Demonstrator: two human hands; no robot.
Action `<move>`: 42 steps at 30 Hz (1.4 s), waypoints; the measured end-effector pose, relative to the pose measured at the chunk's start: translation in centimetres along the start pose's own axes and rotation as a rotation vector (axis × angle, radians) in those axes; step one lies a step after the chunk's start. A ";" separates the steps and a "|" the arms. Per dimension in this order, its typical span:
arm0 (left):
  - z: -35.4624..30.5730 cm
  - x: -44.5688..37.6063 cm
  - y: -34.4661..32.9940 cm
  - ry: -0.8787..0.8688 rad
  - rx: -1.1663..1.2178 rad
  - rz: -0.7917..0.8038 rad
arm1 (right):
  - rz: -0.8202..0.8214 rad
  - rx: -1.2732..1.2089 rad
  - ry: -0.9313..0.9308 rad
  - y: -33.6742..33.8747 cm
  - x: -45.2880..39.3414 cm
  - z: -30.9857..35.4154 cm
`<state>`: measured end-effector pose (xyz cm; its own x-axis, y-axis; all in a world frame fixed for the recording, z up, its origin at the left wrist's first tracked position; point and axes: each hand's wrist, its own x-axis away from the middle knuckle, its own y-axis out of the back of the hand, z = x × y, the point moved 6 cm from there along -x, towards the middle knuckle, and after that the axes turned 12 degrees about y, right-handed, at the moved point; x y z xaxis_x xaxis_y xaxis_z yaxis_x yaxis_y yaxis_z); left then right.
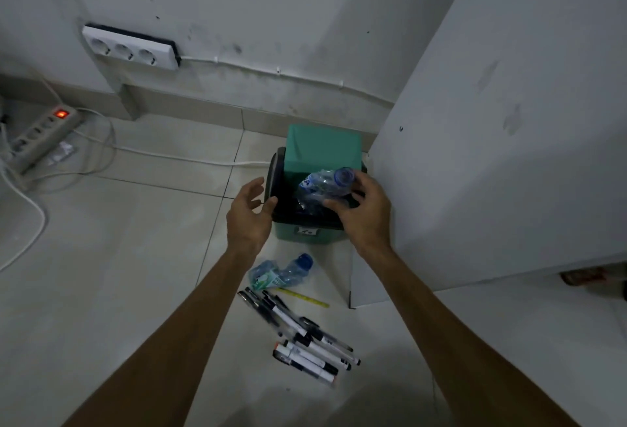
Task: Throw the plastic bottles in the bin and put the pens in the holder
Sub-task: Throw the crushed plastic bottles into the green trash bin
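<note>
A small green bin stands on the floor with its green lid tipped up. My right hand holds a crushed clear plastic bottle with a blue cap over the bin's dark opening. My left hand is open, its fingers by the bin's left rim. A second crushed bottle with a blue cap lies on the floor in front of the bin. Several pens and markers lie scattered nearer to me, with a yellow pen beside them. No pen holder is in view.
A white cabinet panel rises right next to the bin on the right. A power strip with a lit red switch and white cables lie on the tiled floor at the left. A wall socket strip sits above them.
</note>
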<state>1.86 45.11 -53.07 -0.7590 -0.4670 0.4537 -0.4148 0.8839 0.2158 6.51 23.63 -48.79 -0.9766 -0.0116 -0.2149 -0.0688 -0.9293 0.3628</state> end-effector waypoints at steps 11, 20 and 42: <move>1.5 -1.6 -0.6 -0.068 -0.127 -0.044 | 0.078 0.445 0.221 -2.4 0.7 -1.5; 1.9 -1.9 -0.4 -0.100 -0.138 -0.041 | 0.276 0.646 0.274 -4.3 2.7 -3.2; 16.0 -0.9 -1.5 -0.032 -0.651 0.162 | 0.709 0.571 -0.004 -10.6 12.5 -15.2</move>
<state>-4.93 43.82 -67.66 -0.8048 -0.3185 0.5008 0.0856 0.7727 0.6290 -1.84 27.73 -69.05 -0.8290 -0.5088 0.2323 0.4587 -0.3810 0.8028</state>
